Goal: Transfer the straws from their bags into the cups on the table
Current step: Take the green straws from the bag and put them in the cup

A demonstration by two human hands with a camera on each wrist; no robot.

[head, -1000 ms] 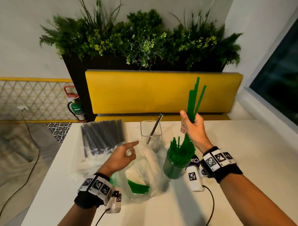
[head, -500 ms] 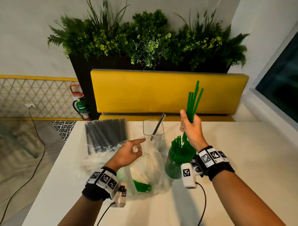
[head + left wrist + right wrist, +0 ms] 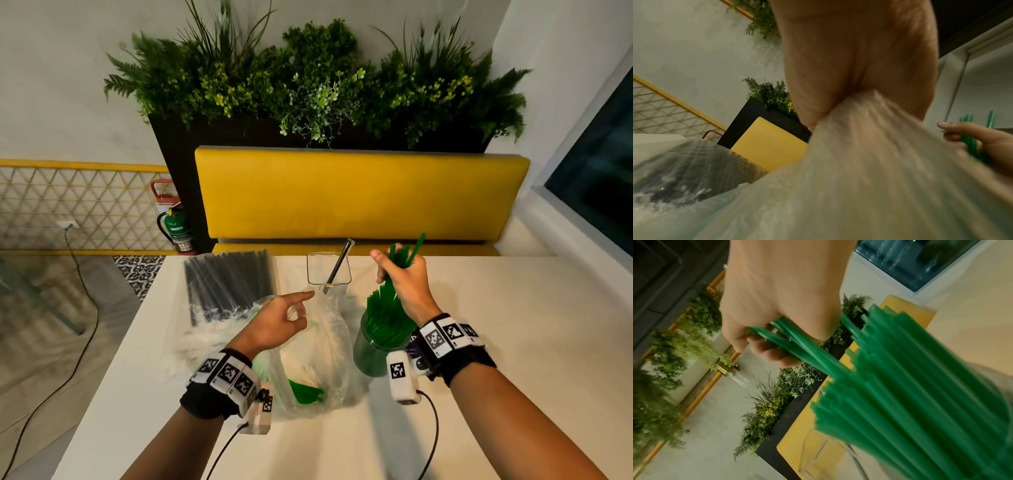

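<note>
Green straws (image 3: 399, 260) — right hand (image 3: 406, 282) is gripping a small bunch, lower ends sitting in the cup (image 3: 375, 353) already packed with green ones. Left hand (image 3: 279, 320) is pinching the clear bag (image 3: 325, 359) just left of it, a few straws lying inside. Far left — bag of black straws (image 3: 227, 284); glass (image 3: 329, 270) holding one black straw (image 3: 339, 263), all on the table (image 3: 513, 342).

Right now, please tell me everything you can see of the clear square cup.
The clear square cup stands upright on the white table, toward its far edge, between the bag of black straws and the right hand. It looks like transparent plastic or glass. One black straw leans inside it. Neither hand touches it.
</note>
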